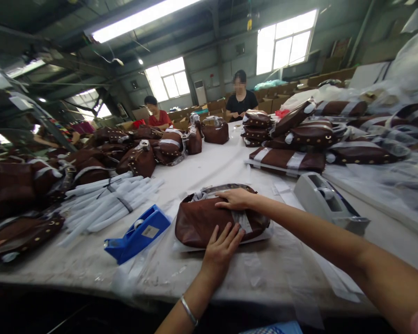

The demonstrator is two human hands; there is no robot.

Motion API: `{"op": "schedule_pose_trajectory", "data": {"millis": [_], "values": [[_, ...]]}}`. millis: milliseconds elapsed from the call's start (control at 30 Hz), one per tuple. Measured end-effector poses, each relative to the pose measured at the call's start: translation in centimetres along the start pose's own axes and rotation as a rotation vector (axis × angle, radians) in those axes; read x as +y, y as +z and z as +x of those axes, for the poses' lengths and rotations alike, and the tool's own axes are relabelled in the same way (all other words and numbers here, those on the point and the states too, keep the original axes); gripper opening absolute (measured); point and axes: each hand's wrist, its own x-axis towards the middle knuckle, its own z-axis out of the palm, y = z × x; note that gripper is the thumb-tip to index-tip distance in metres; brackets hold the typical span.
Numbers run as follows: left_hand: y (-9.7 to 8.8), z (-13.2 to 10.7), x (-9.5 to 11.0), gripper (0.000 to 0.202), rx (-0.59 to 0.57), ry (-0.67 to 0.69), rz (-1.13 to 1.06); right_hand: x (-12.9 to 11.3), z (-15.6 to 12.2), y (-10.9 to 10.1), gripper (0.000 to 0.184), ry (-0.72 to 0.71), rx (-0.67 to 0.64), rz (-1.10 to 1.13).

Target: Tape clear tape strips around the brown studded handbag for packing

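- While the left hand point(221, 250) lies with fingers spread on the front of a brown bag point(195, 220), the right hand point(236, 199) rests its outstretched fingers on top.
- That bag sits at the desk's point(209, 164) near side, between a blue tape dispenser point(139, 239) and a grey dispenser point(316, 204).
- Farther left lie white rolls point(107, 204).
- More brown bags point(287, 158) flank both sides.
- Beyond are two people point(243, 103).
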Motion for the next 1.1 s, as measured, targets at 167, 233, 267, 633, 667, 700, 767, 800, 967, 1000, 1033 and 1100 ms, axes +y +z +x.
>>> {"op": "schedule_pose_trajectory", "data": {"millis": [167, 233, 267, 633, 667, 700, 767, 800, 967, 1000, 1033, 1100], "values": [[0.2, 0.1, 0.1, 0.055, 0.065, -0.011, 0.004, 1.4, -0.5, 0.7, 0.064, -0.031, -0.04, 0.014], [0.2, 0.1, 0.1, 0.053, 0.071, -0.016, 0.001, 2.3, -1.0, 0.7, 0.064, -0.029, -0.04, 0.018], [0.2, 0.2, 0.2, 0.053, 0.075, -0.019, -0.002, 2.7, -1.2, 0.7, 0.065, -0.027, -0.043, 0.02], [0.4, 0.0, 0.3, 0.054, 0.036, -0.034, -0.049, -0.9, -7.2, 4.2, 0.066, 0.138, 0.233, 0.032], [0.4, -0.1, 0.3, 0.055, 0.034, -0.034, -0.054, -1.4, -8.3, 4.3, 0.065, 0.14, 0.25, 0.079], [0.4, -0.1, 0.3, 0.056, 0.029, -0.035, -0.059, -1.7, -9.5, 4.2, 0.062, 0.139, 0.267, 0.136], [0.3, -0.1, 0.2, 0.058, 0.005, -0.038, -0.07, -1.8, -11.8, 3.3, 0.055, 0.124, 0.287, 0.254], [0.2, -0.1, 0.2, 0.059, -0.009, -0.039, -0.075, -1.7, -12.8, 2.8, 0.053, 0.107, 0.286, 0.303], [-0.2, 0.1, 0.2, 0.064, -0.057, -0.037, -0.082, -0.4, -15.7, 0.7, 0.057, -0.04, 0.186, 0.35], [-0.3, 0.1, 0.2, 0.064, -0.062, -0.036, -0.077, -0.3, -15.8, 0.6, 0.056, -0.054, 0.185, 0.336], [-0.4, 0.2, 0.3, 0.064, -0.068, -0.036, -0.071, -0.2, -15.8, 0.7, 0.053, -0.063, 0.194, 0.325], [-0.6, 0.3, 0.5, 0.061, -0.074, -0.031, -0.052, -0.1, -15.8, 1.0, 0.044, -0.079, 0.219, 0.32]]}}
